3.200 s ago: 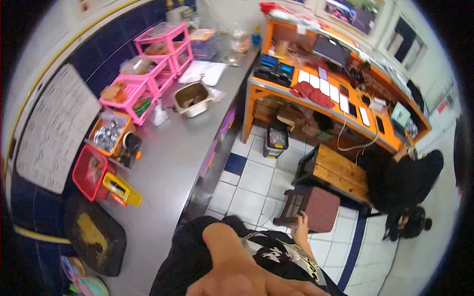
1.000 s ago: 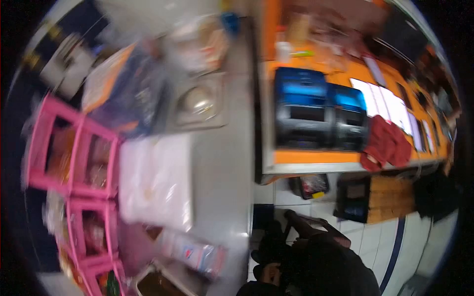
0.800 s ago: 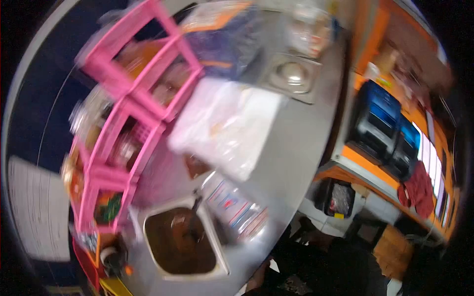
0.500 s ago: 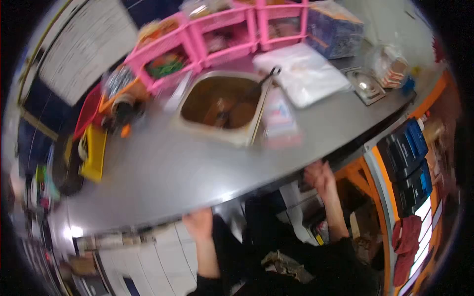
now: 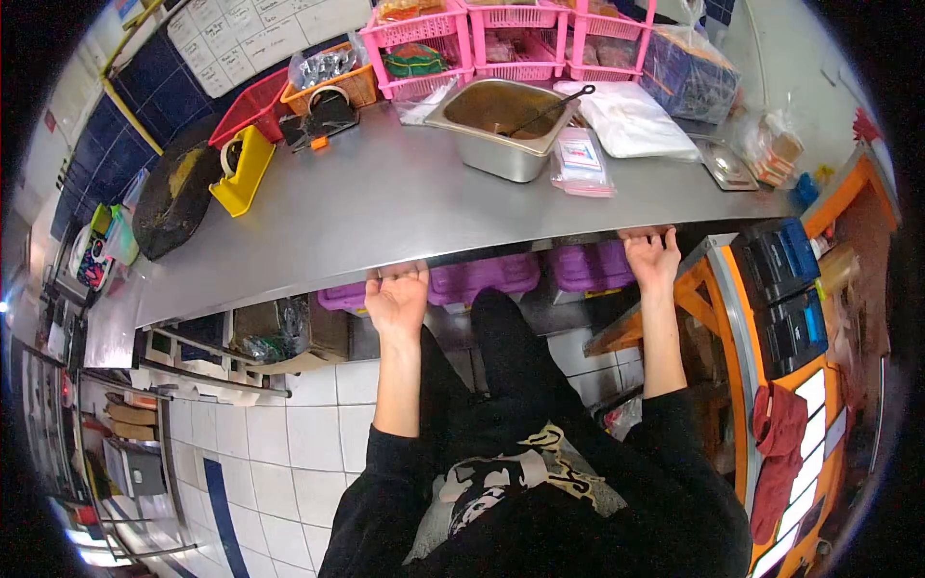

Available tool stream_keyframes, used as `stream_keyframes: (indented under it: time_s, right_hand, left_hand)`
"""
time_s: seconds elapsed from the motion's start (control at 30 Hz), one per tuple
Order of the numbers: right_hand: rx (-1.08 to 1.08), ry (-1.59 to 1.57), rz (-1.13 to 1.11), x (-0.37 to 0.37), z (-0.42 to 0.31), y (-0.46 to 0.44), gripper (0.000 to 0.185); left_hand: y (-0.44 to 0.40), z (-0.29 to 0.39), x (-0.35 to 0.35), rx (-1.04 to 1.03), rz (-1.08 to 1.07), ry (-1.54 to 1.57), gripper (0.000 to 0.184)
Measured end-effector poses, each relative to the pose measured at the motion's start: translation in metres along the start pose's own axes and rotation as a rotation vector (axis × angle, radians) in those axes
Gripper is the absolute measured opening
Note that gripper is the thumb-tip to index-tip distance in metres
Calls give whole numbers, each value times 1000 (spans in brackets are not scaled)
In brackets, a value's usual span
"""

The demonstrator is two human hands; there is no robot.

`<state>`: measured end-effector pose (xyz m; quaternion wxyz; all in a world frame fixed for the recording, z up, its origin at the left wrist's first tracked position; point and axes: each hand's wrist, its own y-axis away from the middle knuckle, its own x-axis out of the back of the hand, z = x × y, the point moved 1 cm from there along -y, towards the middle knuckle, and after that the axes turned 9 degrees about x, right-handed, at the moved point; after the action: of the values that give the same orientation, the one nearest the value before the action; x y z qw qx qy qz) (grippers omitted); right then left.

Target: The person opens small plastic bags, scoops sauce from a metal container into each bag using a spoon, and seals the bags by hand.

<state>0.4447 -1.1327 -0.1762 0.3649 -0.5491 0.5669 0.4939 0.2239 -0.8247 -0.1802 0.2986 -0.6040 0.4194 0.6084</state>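
Observation:
A steel-topped table (image 5: 318, 207) stretches across the view in front of me. My left hand (image 5: 397, 301) is palm up at its front edge, gripping it from below with the fingers partly hidden. Farther right, my right hand (image 5: 653, 258) grips the same edge in the same way, palm up and fingers tucked under. On the tabletop, between and beyond the hands, stands a deep steel pan (image 5: 506, 144) with brown residue inside. A dark-handled ladle or spoon (image 5: 554, 108) leans in it; its head is hidden. Beside the pan lies a pack of clear plastic bags (image 5: 581, 164).
Pink stacking baskets (image 5: 462, 72) line the back, near white plastic bags (image 5: 631, 120). A yellow tape dispenser (image 5: 243, 171), a red basket (image 5: 252, 108) and a dark cushion-like object (image 5: 178, 197) sit left. Purple-lidded boxes (image 5: 487, 276) are under the table; an orange frame (image 5: 737, 337) stands right.
The view has tilted and steadied, so the table appears higher and the purple-lidded boxes show beneath it. Both hands remain at the front edge.

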Motion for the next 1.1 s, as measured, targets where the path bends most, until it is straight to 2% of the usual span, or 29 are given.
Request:
stream_keyframes:
  time_s: [0.13,0.2,0.27,0.33,0.37,0.4,0.43,0.47,0.5,0.53,0.57,0.6,0.63,0.67,0.73,0.77,0.83,1.03,1.1]
  right_hand:
    - [14,29,-54,2,-2,2,45]
    - [18,87,-8,0,-4,5,44]
    - [-13,132,-58,12,-13,5,42]
    - [-99,888,-253,-2,-26,24,30]
    - [-100,894,-253,-6,-26,32,30]
    - [65,1191,-361,-12,-23,43,22]
    - [230,1486,-470,-21,-19,52,14]
    - [210,1500,-460,-35,-16,56,14]
    - [599,1694,-659,-57,-11,59,8]
    - [1014,1844,-866,-74,-5,58,7]
    - [1063,1895,-955,-83,2,50,15]
    - [1068,1897,-944,-87,6,44,15]
    - [1077,1956,-1047,-93,13,34,17]
    - [1087,2012,-1159,-99,21,21,19]
    - [905,2004,-1104,-88,29,2,25]
    - [899,2037,-1165,-89,32,-4,30]
    - [834,2051,-1140,-90,35,-6,32]
    - [753,2170,-1104,-79,32,-12,16]
    - [871,2015,-1129,-73,30,-16,6]
  left_hand:
    - [4,-3,-2,23,-48,-73,32]
    - [4,-5,-3,-38,16,-70,30]
    - [3,-3,10,-33,-8,-85,32]
    - [5,-4,21,-94,-144,-163,42]
    - [7,-12,24,-175,-54,-311,47]
    - [12,-20,31,-255,43,-457,52]
    - [8,-20,61,-249,-3,-707,57]
    - [-3,-16,126,-223,214,-1018,51]
    - [-11,-10,191,-120,344,-1481,50]
    - [-16,-5,262,155,499,-1802,42]
    - [-10,-14,305,166,413,-2153,36]
    - [-1,-18,346,350,398,-2409,32]
    - [-15,29,505,631,186,-2330,36]
    - [6,3,461,464,343,-2222,37]
    - [29,-11,441,513,452,-2276,37]
    - [25,-11,434,538,463,-2295,37]
    - [23,-9,421,606,491,-2328,36]
    - [-4,3,360,780,498,-2380,34]
    - [-11,6,341,818,486,-2391,34]
